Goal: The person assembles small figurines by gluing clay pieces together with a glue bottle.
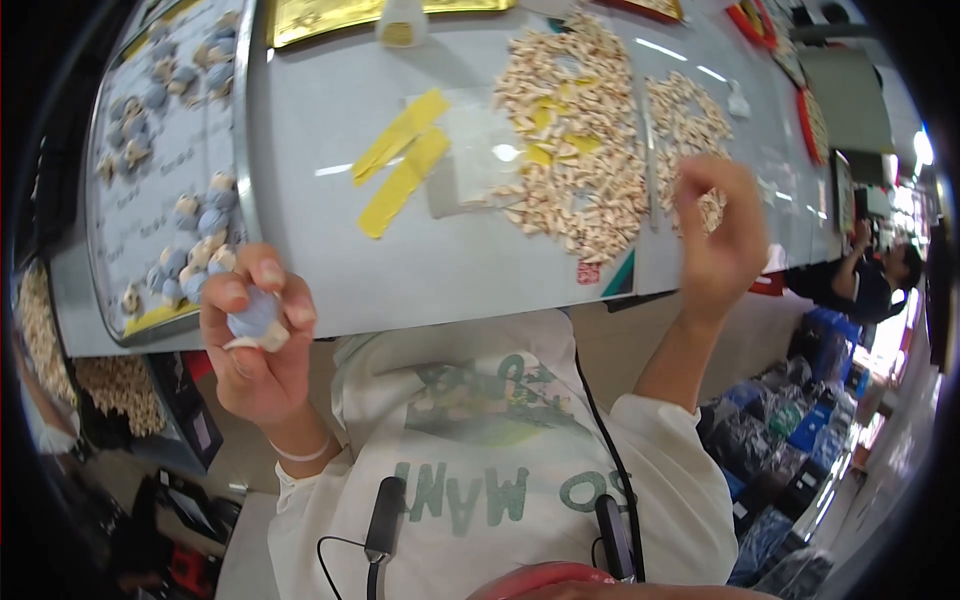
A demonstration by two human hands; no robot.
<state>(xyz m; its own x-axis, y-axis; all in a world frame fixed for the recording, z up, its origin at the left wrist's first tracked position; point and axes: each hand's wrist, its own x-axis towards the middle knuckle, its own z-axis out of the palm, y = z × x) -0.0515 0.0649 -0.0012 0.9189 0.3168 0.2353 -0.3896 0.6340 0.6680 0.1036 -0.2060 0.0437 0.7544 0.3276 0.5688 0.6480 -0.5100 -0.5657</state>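
Note:
My left hand [262,340] is closed around a pale blue putty-like lump [254,314], with a small cream-coloured piece [268,338] at its lower side. It is at the table's front edge, beside a metal-rimmed tray [245,130] that carries several clusters of similar blue lumps with cream pieces. My right hand [728,235] is raised over the right part of the table, slightly blurred, its fingers curled toward the thumb. Whatever they pinch cannot be made out. Behind it lies a smaller heap of cream pieces [690,115]; a larger heap [580,190] spreads to its left.
Two yellow tape strips [405,180] lie by a clear plastic sheet [465,165] on the grey table [310,230]. A gold tray [330,22] and a small whitish container [402,25] stand at the back. Another person [875,280] is at far right, near bagged goods [780,430].

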